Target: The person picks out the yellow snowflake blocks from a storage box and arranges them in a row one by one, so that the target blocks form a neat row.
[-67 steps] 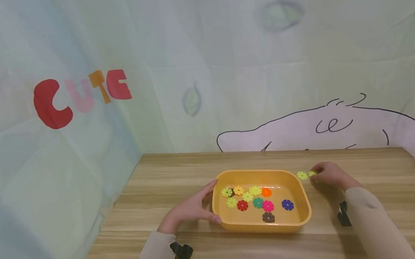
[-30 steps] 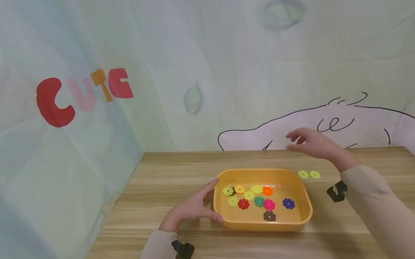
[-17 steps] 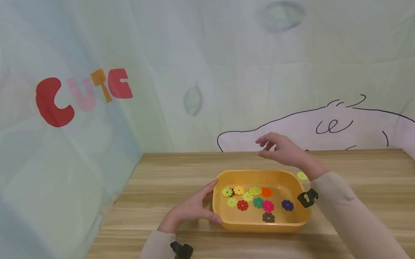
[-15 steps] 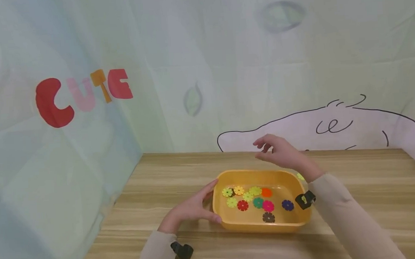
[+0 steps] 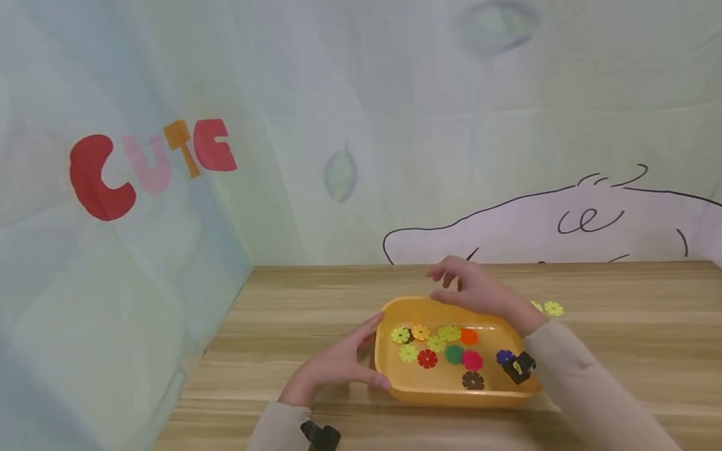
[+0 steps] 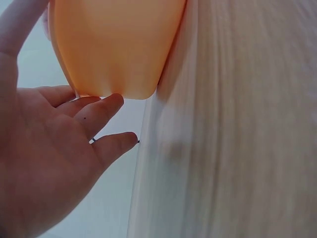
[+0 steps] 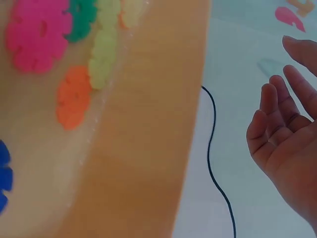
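Note:
A yellow-orange plastic tray [image 5: 458,400] lies on the wooden table, holding several flower-shaped plastic discs. My left hand [image 5: 338,365] holds the tray's left end, thumb at the front corner and fingers at the back corner. In the left wrist view, fingertips touch the tray's end wall [image 6: 114,59], and the little finger stands off it. My right hand [image 5: 473,289] hovers over the back rim with loosely bent fingers and nothing between them. Near it in the tray are an orange disc [image 5: 469,337], a pink disc [image 5: 471,360] and a blue disc [image 5: 504,357], the last partly hidden by the wrist camera.
Behind the right forearm, a yellow-green disc [image 5: 553,308] lies on the table [image 5: 315,283], with another partly covered by the arm. A printed cloth backdrop [image 5: 284,189] rises along the table's back and left edges.
My right hand let go of a yellow-green disc right of the tray, rose, swung left and has now come lower over the tray's back rim. The left hand stays at the tray.

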A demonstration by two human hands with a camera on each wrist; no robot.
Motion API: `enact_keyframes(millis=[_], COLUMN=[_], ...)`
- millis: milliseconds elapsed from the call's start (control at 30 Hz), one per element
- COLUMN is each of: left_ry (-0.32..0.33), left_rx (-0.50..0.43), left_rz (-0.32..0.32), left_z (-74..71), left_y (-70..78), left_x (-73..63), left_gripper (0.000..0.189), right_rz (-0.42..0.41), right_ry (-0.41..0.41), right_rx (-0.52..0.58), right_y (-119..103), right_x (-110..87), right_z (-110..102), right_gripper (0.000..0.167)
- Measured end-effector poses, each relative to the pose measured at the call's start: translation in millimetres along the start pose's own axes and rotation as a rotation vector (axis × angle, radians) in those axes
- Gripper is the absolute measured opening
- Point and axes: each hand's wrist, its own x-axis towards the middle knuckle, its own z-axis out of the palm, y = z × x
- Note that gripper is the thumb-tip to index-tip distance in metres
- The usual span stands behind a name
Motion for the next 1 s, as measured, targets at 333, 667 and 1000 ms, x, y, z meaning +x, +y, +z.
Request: enact_keyframes(millis=[333, 667, 1000], left_ry=[-0.012, -0.027, -0.013], left_rx=[-0.004, -0.004, 0.034], left_rz=[0.032, 0.059, 0.037], left_z=[0.0, -2.2, -1.9], left_y=[2.1, 1.2, 0.4], left_x=[1.6, 0.4, -0.2], left_gripper=[0.111, 0.113, 0.112], right_rz=[-0.029, -0.043, 0.033], right_ry=[-0.172, -0.301, -0.383], right_rx=[0.009, 0.041, 0.036], right_y=[2, -2, -3], right_x=[0.6, 2.4, 5.4], right_z=[27, 41, 57], right_gripper=[0.036, 0.035, 0.031])
